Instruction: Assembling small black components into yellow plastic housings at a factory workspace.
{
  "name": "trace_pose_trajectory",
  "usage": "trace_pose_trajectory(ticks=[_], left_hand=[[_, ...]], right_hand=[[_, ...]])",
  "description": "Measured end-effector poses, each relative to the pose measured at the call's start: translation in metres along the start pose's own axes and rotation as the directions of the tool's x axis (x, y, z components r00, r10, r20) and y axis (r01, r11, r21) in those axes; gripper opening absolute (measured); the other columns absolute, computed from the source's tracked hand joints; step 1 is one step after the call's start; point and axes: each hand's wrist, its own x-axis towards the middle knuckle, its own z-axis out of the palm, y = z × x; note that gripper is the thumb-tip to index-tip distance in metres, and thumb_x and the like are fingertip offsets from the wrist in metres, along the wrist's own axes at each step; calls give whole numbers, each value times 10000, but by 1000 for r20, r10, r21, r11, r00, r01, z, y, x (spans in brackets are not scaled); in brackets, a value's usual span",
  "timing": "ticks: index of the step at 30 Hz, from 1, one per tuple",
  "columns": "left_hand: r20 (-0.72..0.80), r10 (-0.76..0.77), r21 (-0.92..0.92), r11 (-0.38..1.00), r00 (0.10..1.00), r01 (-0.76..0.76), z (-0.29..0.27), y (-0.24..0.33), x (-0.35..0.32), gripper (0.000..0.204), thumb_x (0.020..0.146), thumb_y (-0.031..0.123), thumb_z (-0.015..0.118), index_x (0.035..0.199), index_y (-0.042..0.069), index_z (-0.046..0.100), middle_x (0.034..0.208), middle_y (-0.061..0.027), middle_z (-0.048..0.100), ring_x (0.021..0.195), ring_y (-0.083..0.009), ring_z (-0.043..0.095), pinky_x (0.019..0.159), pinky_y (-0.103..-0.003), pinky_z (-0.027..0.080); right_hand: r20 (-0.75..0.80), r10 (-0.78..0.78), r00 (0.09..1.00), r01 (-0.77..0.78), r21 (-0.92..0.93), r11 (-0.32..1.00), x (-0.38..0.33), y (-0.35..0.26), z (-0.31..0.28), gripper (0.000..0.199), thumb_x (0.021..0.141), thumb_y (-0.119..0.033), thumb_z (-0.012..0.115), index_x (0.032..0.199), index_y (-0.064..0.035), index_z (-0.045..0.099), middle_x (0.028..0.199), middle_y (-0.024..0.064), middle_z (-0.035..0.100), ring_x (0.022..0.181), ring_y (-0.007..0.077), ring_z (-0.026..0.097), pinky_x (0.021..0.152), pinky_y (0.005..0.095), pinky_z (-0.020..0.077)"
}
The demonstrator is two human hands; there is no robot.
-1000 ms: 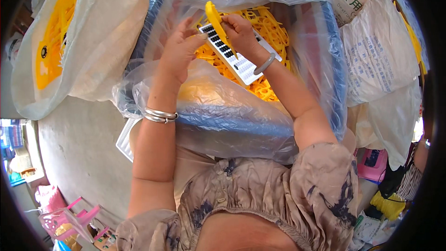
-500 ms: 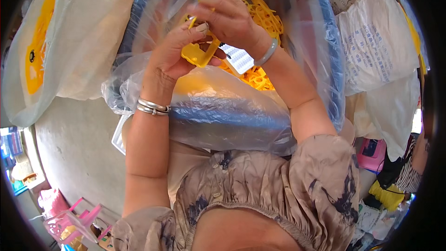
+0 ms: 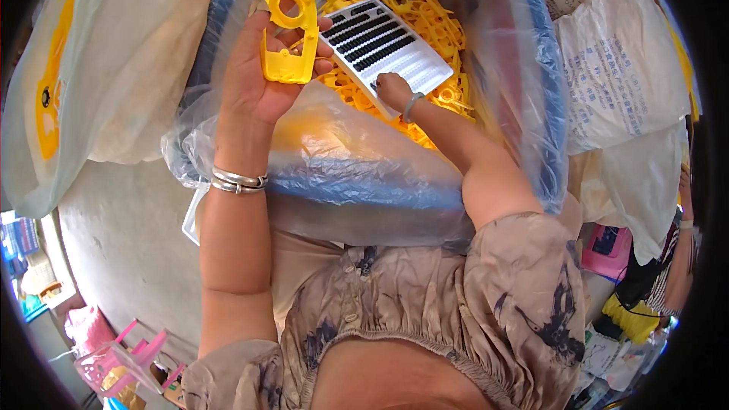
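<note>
My left hand holds up a yellow plastic part at the upper left of the bin; it has a round ring, a boxy lower end and a long thin stem pointing away from me. My right hand is closed in a pinch at the near edge of a white ribbed tray. A dark bit shows at its fingertips. Rows of small black parts fill the tray's far left portion, while its near right rows are white. The tray lies tilted on a heap of loose yellow plastic parts.
A blue bin lined with clear plastic film surrounds the heap. White sacks stand on the left and right. Pink items sit at the lower left. Another person's arm shows at the far right.
My right hand has left the yellow part and come down to the tray. My left hand has moved slightly left and turned the part so its ring and stem show. The tray is now uncovered.
</note>
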Motion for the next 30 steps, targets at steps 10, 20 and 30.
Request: trace_pose_trajectory(ticks=[10, 20, 30], left_hand=[[-85, 11, 64, 998, 996, -6, -5, 1, -1, 503, 850, 401, 418, 1216, 60, 367, 1146, -234, 458, 827, -300, 564, 739, -395, 466], [-193, 62, 25, 998, 979, -58, 0, 0, 4, 418, 859, 338, 422, 1146, 34, 409, 1073, -224, 491, 800, -298, 578, 725, -392, 485], [-28, -122, -200, 973, 992, 114, -4, -2, 2, 467, 859, 373, 415, 1161, 17, 402, 1015, -258, 518, 786, -333, 574, 690, -403, 492]], right_hand=[[50, -92, 994, 100, -195, 976, 3, -23, -11, 152, 734, -93, 499, 755, -31, 635, 807, 171, 612, 740, 312, 595, 669, 384, 480], [-205, -165, 965, 108, -265, 958, 8, -27, -40, 135, 710, -96, 486, 684, -47, 609, 738, 152, 609, 694, 299, 595, 613, 393, 483], [-722, -426, 545, 761, 212, 614, 2, -111, -158, 87, 707, -27, 572, 789, -2, 585, 720, 108, 570, 632, 224, 552, 577, 278, 445]])
